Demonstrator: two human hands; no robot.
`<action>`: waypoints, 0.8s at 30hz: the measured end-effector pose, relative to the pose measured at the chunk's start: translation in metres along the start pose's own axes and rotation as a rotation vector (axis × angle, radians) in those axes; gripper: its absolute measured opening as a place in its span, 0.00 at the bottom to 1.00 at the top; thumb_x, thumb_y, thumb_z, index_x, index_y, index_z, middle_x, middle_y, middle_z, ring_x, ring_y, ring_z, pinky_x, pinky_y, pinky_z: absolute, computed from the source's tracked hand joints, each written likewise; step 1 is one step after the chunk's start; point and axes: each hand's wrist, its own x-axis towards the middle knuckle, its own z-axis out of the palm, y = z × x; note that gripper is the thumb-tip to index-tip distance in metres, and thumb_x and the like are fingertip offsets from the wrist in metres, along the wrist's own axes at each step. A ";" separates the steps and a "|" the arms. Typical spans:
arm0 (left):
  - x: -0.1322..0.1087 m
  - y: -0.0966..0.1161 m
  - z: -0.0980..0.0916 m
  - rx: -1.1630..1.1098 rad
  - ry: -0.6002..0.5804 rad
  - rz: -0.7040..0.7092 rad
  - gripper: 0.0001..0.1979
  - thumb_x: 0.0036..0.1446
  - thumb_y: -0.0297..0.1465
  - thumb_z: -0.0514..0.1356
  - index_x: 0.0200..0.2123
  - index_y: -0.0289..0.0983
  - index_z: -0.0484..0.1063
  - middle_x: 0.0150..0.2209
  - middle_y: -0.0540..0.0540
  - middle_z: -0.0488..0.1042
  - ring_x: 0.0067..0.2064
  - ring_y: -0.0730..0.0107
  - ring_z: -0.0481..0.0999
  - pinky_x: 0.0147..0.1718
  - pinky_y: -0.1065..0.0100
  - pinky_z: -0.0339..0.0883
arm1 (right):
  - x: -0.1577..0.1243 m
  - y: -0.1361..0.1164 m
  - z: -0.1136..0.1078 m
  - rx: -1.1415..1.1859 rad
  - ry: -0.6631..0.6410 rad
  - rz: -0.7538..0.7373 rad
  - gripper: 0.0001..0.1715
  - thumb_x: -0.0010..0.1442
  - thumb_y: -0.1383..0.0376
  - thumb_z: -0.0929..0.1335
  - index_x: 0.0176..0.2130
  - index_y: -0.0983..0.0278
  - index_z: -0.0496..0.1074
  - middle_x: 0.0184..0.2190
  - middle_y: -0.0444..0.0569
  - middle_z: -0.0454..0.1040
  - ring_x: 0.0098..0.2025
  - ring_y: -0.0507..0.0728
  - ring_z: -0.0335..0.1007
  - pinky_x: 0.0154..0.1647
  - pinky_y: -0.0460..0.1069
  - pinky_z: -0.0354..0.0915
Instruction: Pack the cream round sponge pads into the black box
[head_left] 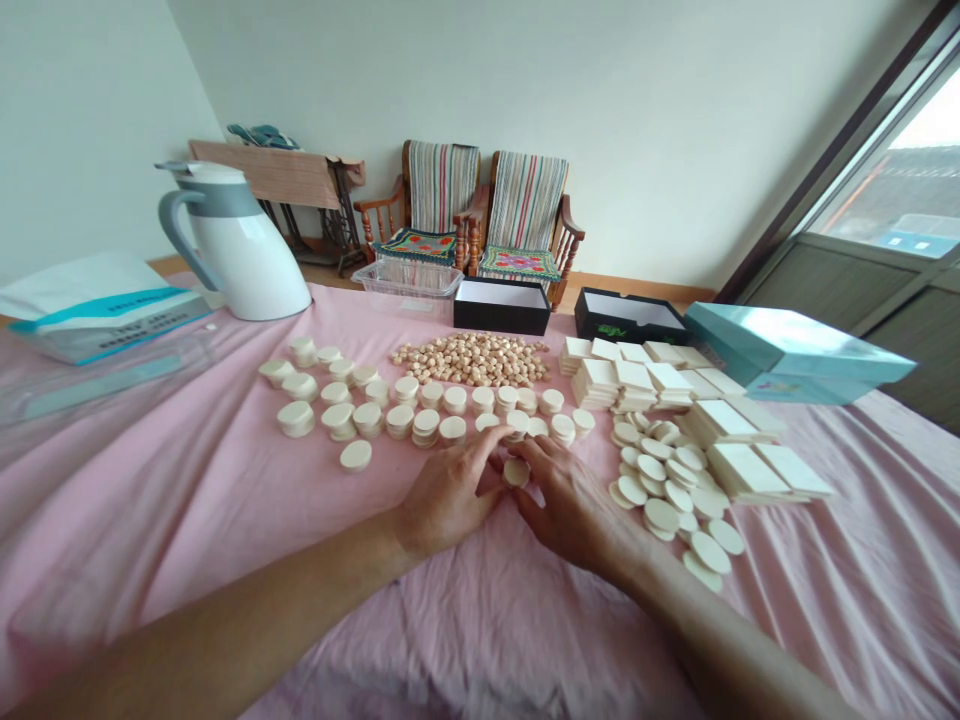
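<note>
My left hand (448,492) and my right hand (571,500) rest close together on the pink cloth (187,520). Between their fingertips sits a small stack of pale round discs (515,472); the fingers of both hands close in around it and touch it. Just beyond the hands stand rows of short disc stacks (420,405). A loose heap of the same discs (671,490) lies right of my right hand. Behind the rows is a pile of small tan beads (472,358), and to its right are stacks of pale rectangular tiles (637,380).
A white jug (232,245) stands at the back left beside a packet of tissues (97,305). A clear tub (409,285), two black box halves (501,305) and a teal box (787,350) line the far edge. Two wooden chairs (480,215) stand by the wall.
</note>
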 end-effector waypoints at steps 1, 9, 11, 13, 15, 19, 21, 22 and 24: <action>0.000 0.000 0.000 -0.002 0.004 0.006 0.29 0.50 0.21 0.58 0.56 0.41 0.59 0.49 0.46 0.73 0.47 0.65 0.74 0.47 0.63 0.67 | 0.000 -0.001 0.001 -0.006 0.007 0.003 0.17 0.53 0.74 0.63 0.43 0.64 0.64 0.38 0.51 0.67 0.41 0.56 0.64 0.40 0.50 0.61; -0.003 0.001 0.001 0.045 0.064 -0.020 0.25 0.51 0.20 0.55 0.54 0.41 0.61 0.46 0.46 0.74 0.44 0.66 0.74 0.46 0.64 0.67 | 0.006 -0.001 0.005 -0.018 0.069 -0.021 0.18 0.50 0.73 0.63 0.43 0.63 0.63 0.37 0.50 0.67 0.39 0.57 0.62 0.40 0.51 0.61; -0.002 0.001 0.002 0.060 0.046 -0.028 0.26 0.52 0.20 0.54 0.54 0.42 0.61 0.46 0.47 0.73 0.46 0.65 0.74 0.47 0.64 0.67 | 0.007 -0.001 0.005 -0.038 0.038 -0.017 0.16 0.50 0.74 0.63 0.42 0.64 0.64 0.36 0.50 0.67 0.38 0.56 0.63 0.39 0.50 0.60; -0.002 0.000 0.002 0.071 0.030 -0.033 0.26 0.51 0.20 0.54 0.54 0.42 0.61 0.46 0.47 0.73 0.47 0.66 0.73 0.47 0.64 0.66 | 0.007 -0.001 0.004 -0.049 0.013 -0.026 0.15 0.50 0.74 0.63 0.41 0.65 0.64 0.36 0.51 0.68 0.38 0.55 0.63 0.38 0.49 0.60; -0.001 0.001 0.001 0.078 0.020 -0.034 0.26 0.51 0.20 0.53 0.54 0.42 0.61 0.46 0.47 0.73 0.46 0.66 0.74 0.46 0.65 0.66 | 0.005 -0.003 0.000 -0.052 0.007 -0.055 0.15 0.52 0.73 0.63 0.42 0.65 0.65 0.38 0.51 0.68 0.39 0.55 0.64 0.38 0.48 0.60; -0.001 0.001 -0.001 0.097 -0.002 -0.040 0.27 0.48 0.19 0.54 0.53 0.40 0.62 0.42 0.48 0.74 0.41 0.67 0.75 0.43 0.67 0.67 | 0.004 0.002 -0.013 -0.024 0.026 -0.077 0.13 0.55 0.69 0.64 0.43 0.64 0.66 0.37 0.49 0.69 0.35 0.53 0.65 0.35 0.47 0.60; -0.001 0.001 -0.001 0.118 0.004 -0.045 0.26 0.48 0.20 0.54 0.51 0.39 0.63 0.39 0.48 0.75 0.38 0.68 0.75 0.40 0.67 0.67 | 0.005 0.014 -0.024 -0.027 0.087 -0.023 0.09 0.57 0.69 0.63 0.39 0.64 0.68 0.34 0.47 0.70 0.31 0.51 0.65 0.33 0.46 0.60; -0.001 0.001 -0.001 0.128 0.009 -0.044 0.25 0.48 0.20 0.54 0.51 0.39 0.63 0.38 0.48 0.74 0.36 0.68 0.74 0.39 0.67 0.67 | 0.006 0.023 -0.030 -0.046 0.124 0.019 0.07 0.57 0.69 0.62 0.37 0.64 0.68 0.33 0.47 0.70 0.30 0.50 0.65 0.32 0.45 0.59; -0.001 0.000 0.000 0.145 0.013 -0.043 0.24 0.48 0.21 0.54 0.51 0.39 0.63 0.36 0.49 0.74 0.34 0.69 0.74 0.37 0.68 0.67 | 0.007 0.045 -0.043 -0.125 0.179 0.135 0.07 0.57 0.70 0.61 0.34 0.64 0.69 0.30 0.46 0.71 0.29 0.51 0.65 0.32 0.46 0.59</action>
